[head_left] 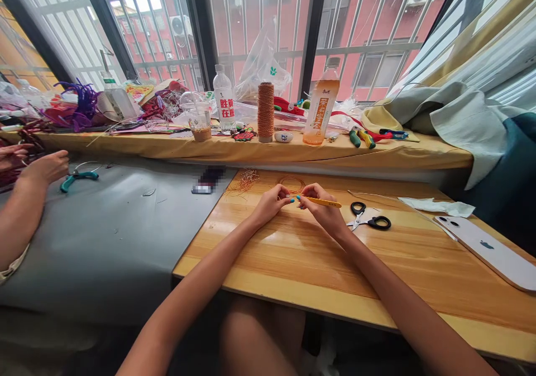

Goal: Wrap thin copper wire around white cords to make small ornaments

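Left hand: in the head view, the left hand (270,204) has thumb and fingertips pinched together on the orange cord (295,191), just above the wooden tabletop (268,264).
Right hand: fingers of the right hand (323,213) are curled around a slim yellow tool (324,201), thumb and forefinger meeting near the left hand's tips.
Orange cord: between both hands, its loops spreading just beyond the fingertips; I'd judge it feather-light, thin and springy, likely to slip or kink, so best pinched close to the working spot.
Yellow tool: light and stiff, I'd say; mid-shaft seems the place to grip it.
Scissors: the black-handled scissors (358,219) lie just right of the right hand.
Cord scraps: a tangle of cord scraps (248,180) sits beyond the left hand, to its left.
Hard to see: fingers cover the tool's inner end, and whatever else is pinched there is too small to tell.
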A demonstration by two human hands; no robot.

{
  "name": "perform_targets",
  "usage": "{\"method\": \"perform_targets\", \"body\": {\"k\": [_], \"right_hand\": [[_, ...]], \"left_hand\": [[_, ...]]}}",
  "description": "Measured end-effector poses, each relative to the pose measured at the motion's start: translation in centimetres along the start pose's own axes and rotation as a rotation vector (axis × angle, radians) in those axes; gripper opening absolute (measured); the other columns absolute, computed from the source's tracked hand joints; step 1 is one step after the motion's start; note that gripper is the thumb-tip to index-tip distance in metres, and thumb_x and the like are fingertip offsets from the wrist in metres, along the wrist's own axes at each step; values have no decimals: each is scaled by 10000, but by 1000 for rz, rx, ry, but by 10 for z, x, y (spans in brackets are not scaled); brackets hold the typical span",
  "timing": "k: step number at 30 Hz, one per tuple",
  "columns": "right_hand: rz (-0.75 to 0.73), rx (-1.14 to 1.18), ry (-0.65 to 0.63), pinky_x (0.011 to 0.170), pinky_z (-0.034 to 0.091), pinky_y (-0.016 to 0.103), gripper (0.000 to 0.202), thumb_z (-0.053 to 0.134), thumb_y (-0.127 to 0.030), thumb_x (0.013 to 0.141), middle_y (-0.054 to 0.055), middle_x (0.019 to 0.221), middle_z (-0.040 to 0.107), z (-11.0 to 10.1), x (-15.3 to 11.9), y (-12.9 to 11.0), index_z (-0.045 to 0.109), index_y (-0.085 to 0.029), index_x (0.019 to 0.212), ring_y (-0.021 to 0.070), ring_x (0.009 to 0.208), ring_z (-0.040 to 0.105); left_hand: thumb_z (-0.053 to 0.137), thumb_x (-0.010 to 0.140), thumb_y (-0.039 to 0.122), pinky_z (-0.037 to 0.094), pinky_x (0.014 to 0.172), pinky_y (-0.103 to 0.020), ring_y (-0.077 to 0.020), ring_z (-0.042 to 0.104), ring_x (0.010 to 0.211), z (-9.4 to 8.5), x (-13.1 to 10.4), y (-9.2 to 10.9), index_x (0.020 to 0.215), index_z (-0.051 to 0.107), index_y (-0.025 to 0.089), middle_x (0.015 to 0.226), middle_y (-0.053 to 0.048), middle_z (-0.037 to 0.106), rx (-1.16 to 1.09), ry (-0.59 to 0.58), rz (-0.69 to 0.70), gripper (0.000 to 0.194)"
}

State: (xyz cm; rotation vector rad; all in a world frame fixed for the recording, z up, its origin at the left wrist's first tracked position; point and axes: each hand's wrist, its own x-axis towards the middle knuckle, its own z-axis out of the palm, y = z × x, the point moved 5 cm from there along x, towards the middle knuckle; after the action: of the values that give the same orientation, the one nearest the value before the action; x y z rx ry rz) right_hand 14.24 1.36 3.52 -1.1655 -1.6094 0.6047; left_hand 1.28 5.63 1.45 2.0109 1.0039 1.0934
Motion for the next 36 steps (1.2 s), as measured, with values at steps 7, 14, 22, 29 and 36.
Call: {"method": "perform_targets", "body": {"k": [7, 14, 22, 29, 36], "right_hand": [[-30, -69, 76, 548, 440, 243, 123, 511, -303, 720, -7, 653, 567, -8, 1, -2, 465, -194, 754, 126, 571, 578], [-117, -244, 78, 557, 400, 238, 94, 481, -297, 741, -8, 637, 576, -9, 0, -5, 462, -206, 751, 128, 568, 557], [-184, -339, 33, 576, 386, 231, 61, 458, -268, 755, 4, 672, 586, -4, -1, -5, 460, -209, 740, 128, 602, 548], [-201, -388, 31, 565, 377, 224, 55, 463, -261, 749, 4, 667, 578, -1, -2, -4, 465, -208, 737, 127, 601, 538], [-142, -286, 6, 574, 398, 231, 67, 473, -266, 741, 2, 649, 595, 2, -5, -1, 467, -202, 720, 130, 600, 568]], "left_hand": [[565, 700, 288, 397, 669, -209, -116, 543, 738, 2, 2, -6, 938, 571, 134, 803, -37, 625, -9, -54, -15, 285], [484, 743, 303, 395, 661, -203, -132, 559, 727, 3, 0, -3, 787, 648, 130, 780, -34, 655, 60, -95, -19, 242], [475, 734, 253, 401, 615, -189, -111, 557, 676, 3, 2, -12, 971, 607, 141, 738, -27, 653, 6, -81, -95, 293], [465, 720, 249, 387, 617, -192, -119, 550, 672, 5, 1, -12, 778, 668, 131, 734, -26, 659, 71, -130, -112, 242], [489, 708, 271, 393, 612, -203, -136, 563, 699, 6, 0, -17, 806, 678, 123, 773, -34, 672, 64, -128, -176, 260]]}}
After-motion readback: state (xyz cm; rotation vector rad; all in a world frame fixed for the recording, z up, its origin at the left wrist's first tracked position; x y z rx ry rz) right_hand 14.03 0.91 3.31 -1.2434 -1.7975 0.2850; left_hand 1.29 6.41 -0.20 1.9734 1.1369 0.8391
